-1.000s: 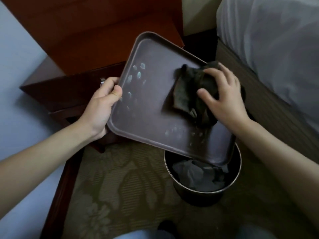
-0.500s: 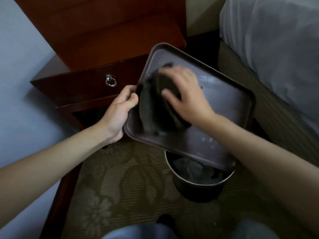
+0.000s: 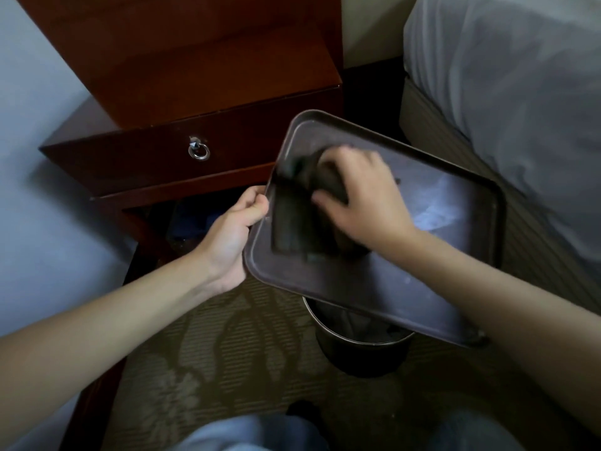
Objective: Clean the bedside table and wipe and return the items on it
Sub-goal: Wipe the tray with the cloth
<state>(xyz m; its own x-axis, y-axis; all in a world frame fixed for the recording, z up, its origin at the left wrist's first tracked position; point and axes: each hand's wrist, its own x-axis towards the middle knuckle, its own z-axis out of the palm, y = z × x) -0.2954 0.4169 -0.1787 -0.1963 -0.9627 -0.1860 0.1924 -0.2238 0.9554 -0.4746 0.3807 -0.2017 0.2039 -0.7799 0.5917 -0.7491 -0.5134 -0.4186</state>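
1. The bedside table [image 3: 182, 92] stood at the left, its ring-pull drawer [image 3: 199, 150] shut.
2. The left hand [image 3: 232, 236] was clamped on the left rim of the brown tray [image 3: 439, 255], thumb on top, holding it tilted in the air.
3. The right hand [image 3: 364, 203] pressed a dark cloth [image 3: 302, 222] flat against the tray's left half.
4. A round bin [image 3: 361, 349] sat on the carpet beneath the tray's near edge.

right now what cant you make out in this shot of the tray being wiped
All head view:
- Bin contents: the tray covers most of its opening.
- Cloth: motion-blurred and partly under the right hand, so its fabric is unclear.
- Left hand fingers: behind the tray rim, only the thumb shows.
- Shelf under the drawer: too dark to identify items.
- Bedside table top: cut off by the upper edge.
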